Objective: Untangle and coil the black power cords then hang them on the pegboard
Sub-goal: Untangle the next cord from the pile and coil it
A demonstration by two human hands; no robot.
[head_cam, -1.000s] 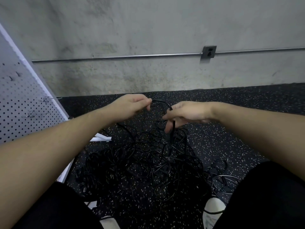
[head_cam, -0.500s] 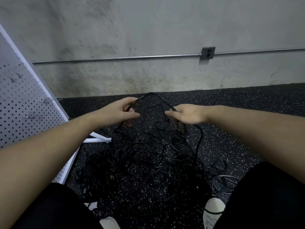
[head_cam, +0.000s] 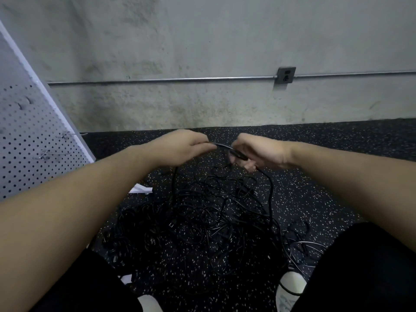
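Observation:
A big tangle of black power cords [head_cam: 202, 224] lies on the speckled black floor between my knees. My left hand [head_cam: 182, 146] and my right hand [head_cam: 258, 149] are raised above the far side of the pile, close together. Both grip one black cord [head_cam: 222, 146] that spans the short gap between them; its plug end sits under my right fingers. From each hand a strand drops into the pile. The white pegboard [head_cam: 24, 143] leans at the left, with several metal hooks [head_cam: 45, 155] on it.
A concrete wall with a metal conduit and an outlet box [head_cam: 286, 75] runs across the back. The pegboard's white foot [head_cam: 141, 189] sticks out onto the floor near the pile. My white shoes [head_cam: 290, 287] and dark trouser legs frame the near edge.
My hands have come closer together and the tall loop of cord between them has shrunk to a short, nearly straight span. My right hand now grips the plug end.

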